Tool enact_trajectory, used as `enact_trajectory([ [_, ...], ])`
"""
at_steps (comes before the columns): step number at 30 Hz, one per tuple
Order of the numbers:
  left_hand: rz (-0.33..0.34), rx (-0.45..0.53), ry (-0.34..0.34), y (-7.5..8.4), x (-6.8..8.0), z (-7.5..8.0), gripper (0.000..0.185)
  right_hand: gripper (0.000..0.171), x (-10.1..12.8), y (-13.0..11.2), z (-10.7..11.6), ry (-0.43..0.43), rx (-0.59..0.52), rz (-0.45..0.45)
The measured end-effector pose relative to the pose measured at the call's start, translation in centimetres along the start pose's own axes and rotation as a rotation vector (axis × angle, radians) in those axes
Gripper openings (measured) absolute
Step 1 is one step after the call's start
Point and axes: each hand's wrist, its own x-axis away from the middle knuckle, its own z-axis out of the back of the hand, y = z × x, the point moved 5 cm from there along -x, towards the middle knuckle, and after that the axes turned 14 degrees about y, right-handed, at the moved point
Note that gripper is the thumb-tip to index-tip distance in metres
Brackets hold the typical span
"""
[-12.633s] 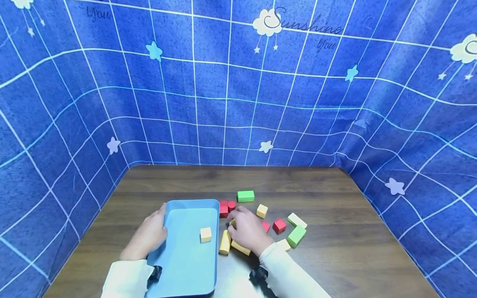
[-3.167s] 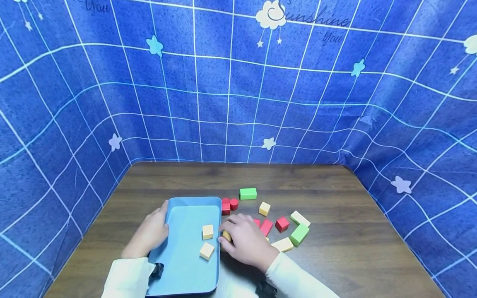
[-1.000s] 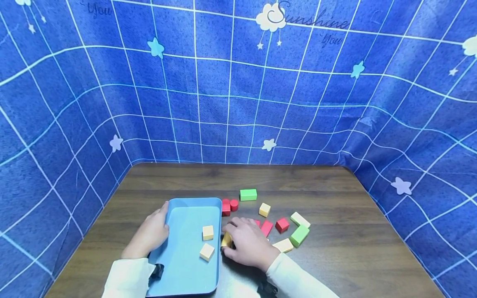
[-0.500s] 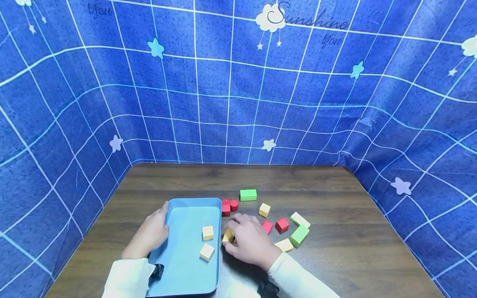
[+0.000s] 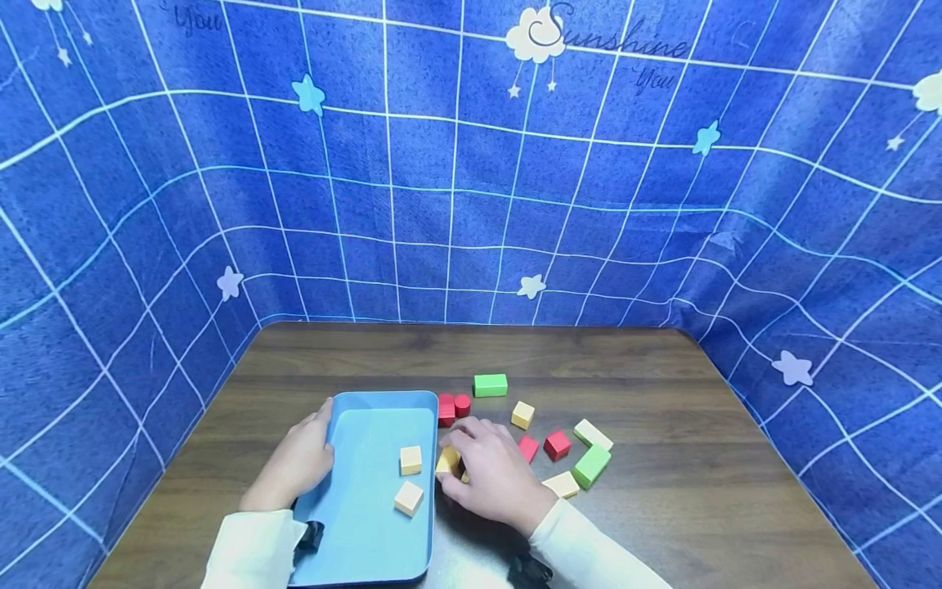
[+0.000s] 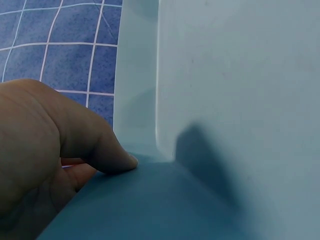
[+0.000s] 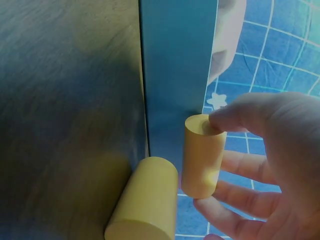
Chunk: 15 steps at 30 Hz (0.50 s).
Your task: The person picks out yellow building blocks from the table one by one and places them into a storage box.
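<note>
A blue tray (image 5: 353,532) lies on the brown table with two yellow cubes (image 5: 410,460) (image 5: 408,497) in it. My left hand (image 5: 316,446) grips the tray's left rim, the thumb (image 6: 116,161) hooked over the edge of the tray (image 6: 225,90). My right hand (image 5: 462,460) pinches a yellow cylinder (image 5: 447,461) just outside the tray's right wall. In the right wrist view the hand (image 7: 217,165) holds that cylinder (image 7: 201,157) upright, off the table, between thumb and fingers. A second yellow cylinder (image 7: 145,200) lies on the table against the tray wall (image 7: 175,75).
Loose blocks lie right of the tray: a red cube (image 5: 445,409) and red cylinder (image 5: 462,404), a green block (image 5: 490,384), a yellow cube (image 5: 522,415), two red blocks (image 5: 527,447) (image 5: 557,444), a cream block (image 5: 592,433), a green block (image 5: 590,465), a yellow block (image 5: 562,484). Blue cloth walls surround the table.
My right hand has raised the yellow cylinder a little and shifted it slightly away from me, along the tray's right wall. The left hand and tray have not moved.
</note>
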Motion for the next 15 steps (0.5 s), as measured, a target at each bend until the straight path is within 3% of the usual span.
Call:
enact_trajectory([
  [15,-0.001,-0.001,-0.004,0.00,0.00,0.03,0.071,0.036,0.06,-0.83,0.24,0.034,-0.047,0.016],
])
